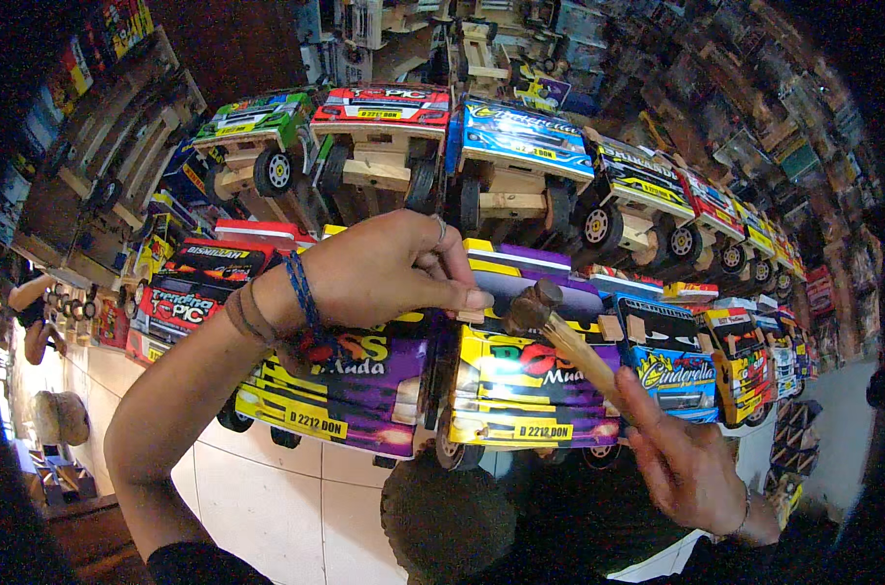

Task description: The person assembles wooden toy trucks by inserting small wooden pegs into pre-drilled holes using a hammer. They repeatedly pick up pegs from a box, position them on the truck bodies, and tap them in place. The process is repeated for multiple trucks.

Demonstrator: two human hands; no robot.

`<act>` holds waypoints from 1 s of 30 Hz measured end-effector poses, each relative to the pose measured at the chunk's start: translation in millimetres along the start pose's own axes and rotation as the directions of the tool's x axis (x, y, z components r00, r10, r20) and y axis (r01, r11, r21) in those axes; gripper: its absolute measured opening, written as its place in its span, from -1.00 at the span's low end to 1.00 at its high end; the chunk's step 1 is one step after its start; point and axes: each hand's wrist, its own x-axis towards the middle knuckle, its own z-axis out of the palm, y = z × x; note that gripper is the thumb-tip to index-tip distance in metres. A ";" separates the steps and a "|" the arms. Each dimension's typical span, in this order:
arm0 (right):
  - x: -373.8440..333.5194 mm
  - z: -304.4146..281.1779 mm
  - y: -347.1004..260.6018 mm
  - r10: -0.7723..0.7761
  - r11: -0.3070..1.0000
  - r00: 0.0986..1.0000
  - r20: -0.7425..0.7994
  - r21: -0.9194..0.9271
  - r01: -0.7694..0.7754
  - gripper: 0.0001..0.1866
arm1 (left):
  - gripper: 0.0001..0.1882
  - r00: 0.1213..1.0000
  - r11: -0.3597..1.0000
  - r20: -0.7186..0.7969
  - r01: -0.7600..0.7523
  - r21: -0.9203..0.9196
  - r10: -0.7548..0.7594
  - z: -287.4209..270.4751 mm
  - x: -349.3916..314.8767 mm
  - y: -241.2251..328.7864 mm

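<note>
1. I see the left hand [389, 268] nearly closed, pinching a small pale wooden block [471, 317] at the yellow-and-purple toy truck's [506, 395] upper left front corner.
2. The right hand [691, 473] loosely grips a dark-headed, wooden-handled hammer [577, 353], 1 finger extended.

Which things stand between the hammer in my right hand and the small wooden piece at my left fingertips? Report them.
No separate thing visibly stands between the hammer and the small wooden piece; only the thumb of the left hand crowds the piece's upper edge.
</note>
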 end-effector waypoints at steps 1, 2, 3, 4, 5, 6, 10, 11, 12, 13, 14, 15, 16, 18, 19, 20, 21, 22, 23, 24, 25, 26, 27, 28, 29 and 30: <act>0.5 -0.2 1.1 0.010 1.000 1.000 -0.017 -0.009 -0.011 -0.30 | -0.76 1.000 1.000 0.010 -0.006 -0.008 0.006 -1.4 1.4 -1.0; -0.6 -0.2 2.0 0.025 1.000 0.999 -0.034 -0.016 -0.025 -0.31 | -0.76 1.000 1.000 0.007 -0.004 0.023 0.003 -1.7 2.5 -2.6; -1.4 0.4 4.7 -0.022 0.998 0.995 -0.098 -0.058 0.016 -0.30 | -0.76 1.000 0.998 0.005 -0.028 0.052 0.027 -2.5 3.6 -4.0; -2.8 1.8 7.1 -0.056 0.996 0.997 -0.050 -0.066 0.052 -0.28 | -0.76 0.998 0.995 0.013 -0.056 0.082 0.055 -3.1 4.7 -5.5; -4.5 2.7 10.6 -0.072 0.994 0.997 -0.009 -0.081 0.071 -0.26 | -0.78 0.994 0.987 -0.007 -0.111 0.113 0.113 -2.2 4.0 -7.1; -4.3 3.6 14.1 -0.046 0.992 0.999 0.000 -0.119 0.046 -0.24 | -0.80 0.997 0.994 0.004 -0.081 0.071 0.081 -2.9 3.1 -8.5; -6.1 8.3 30.0 -0.173 0.984 0.985 -0.006 -0.034 0.173 -0.18 | -0.93 0.988 0.998 -0.146 0.048 0.040 -0.042 7.8 -9.4 -13.7; -10.0 7.2 32.7 -0.249 0.963 0.968 -0.039 0.095 0.252 -0.20 | -0.90 0.973 0.992 -0.215 0.101 0.074 -0.083 9.2 -10.4 -13.3; -16.1 7.5 35.1 -0.172 0.979 0.983 -0.059 0.101 0.177 -0.22 | -0.82 0.973 1.000 -0.231 0.023 -0.007 -0.024 13.7 -13.2 -14.8; -21.5 8.1 36.7 -0.138 0.981 0.980 -0.145 0.113 0.155 -0.24 | -0.78 0.971 0.996 -0.225 0.076 -0.039 -0.083 13.5 -11.5 -14.9; -29.8 8.7 39.7 -0.122 0.981 0.969 -0.215 0.121 0.150 -0.26 | -0.75 0.960 0.987 -0.234 0.140 -0.079 -0.155 13.6 -11.2 -17.0; -44.7 4.0 50.2 -0.063 0.985 0.905 -0.420 0.122 0.125 -0.28 | -0.80 0.979 0.993 -0.170 0.115 -0.011 -0.115 10.3 -5.7 -15.7; -60.2 0.1 59.4 -0.027 0.984 0.809 -0.588 0.126 0.124 -0.29 | -0.82 0.987 0.994 -0.128 0.105 0.044 -0.098 9.0 -7.7 -15.3; -91.0 -2.8 84.7 0.055 0.996 0.543 -0.838 0.083 0.027 -0.41 | -0.78 0.995 0.985 -0.059 0.085 0.153 -0.076 7.7 -9.9 -12.3; -115.4 -5.1 96.5 0.190 0.981 0.417 -0.889 0.184 -0.055 -0.51 | -0.79 0.995 0.986 -0.084 0.059 0.158 -0.047 9.0 -10.1 -11.3; -139.7 -7.6 111.2 0.357 0.931 0.286 -0.889 0.365 -0.030 -0.60 | -0.79 0.998 0.979 -0.067 0.030 0.201 -0.017 8.6 -11.4 -7.3; -164.1 -10.2 127.8 0.493 0.869 0.139 -0.859 0.493 -0.032 -0.69 | -0.80 0.999 0.970 -0.048 -0.001 0.243 0.013 9.1 -10.8 -4.1; -188.4 -13.2 145.1 0.490 0.868 0.082 -0.868 0.495 0.040 -0.66 | -0.80 0.998 0.958 -0.032 -0.034 0.284 0.045 9.6 -11.2 -0.3; -212.9 -15.7 168.8 0.599 0.801 -0.058 -0.798 0.598 0.044 -0.65 | -0.81 0.990 0.972 -0.067 0.131 0.193 -0.120 10.4 -11.6 3.9; -237.4 -16.8 193.7 0.594 0.804 -0.107 -0.797 0.585 0.102 -0.63 | -0.81 0.995 0.975 -0.037 0.098 0.198 -0.093 11.1 -9.0 5.8; -265.7 -20.2 219.1 0.731 0.682 -0.078 -0.678 0.724 0.100 -0.64 | -0.82 0.998 0.977 -0.011 0.070 0.202 -0.069 11.2 -8.8 8.7; -290.1 -13.6 245.3 0.824 0.567 -0.039 -0.566 0.819 0.088 -0.63 | -0.82 0.999 0.978 0.014 0.040 0.205 -0.044 11.1 -7.3 9.7; -309.5 4.4 271.8 0.835 0.550 0.016 -0.549 0.835 -0.030 -0.62 | -0.81 0.999 0.974 0.034 0.011 0.225 -0.019 10.0 -6.2 10.7; -326.8 25.0 299.8 0.841 0.540 0.058 -0.538 0.829 -0.142 -0.61 | -0.80 0.998 0.976 0.043 0.024 0.217 -0.035 9.1 -5.9 10.9; -339.0 49.6 329.9 0.898 0.421 0.044 -0.437 0.827 -0.372 -0.62 | -0.78 0.997 0.977 0.051 0.038 0.210 -0.049 8.3 -5.6 10.5; -346.6 77.4 360.1 0.932 0.324 0.054 -0.359 0.757 -0.567 -0.63 | -0.77 0.996 0.978 0.058 0.053 0.202 -0.066 6.8 -6.4 11.0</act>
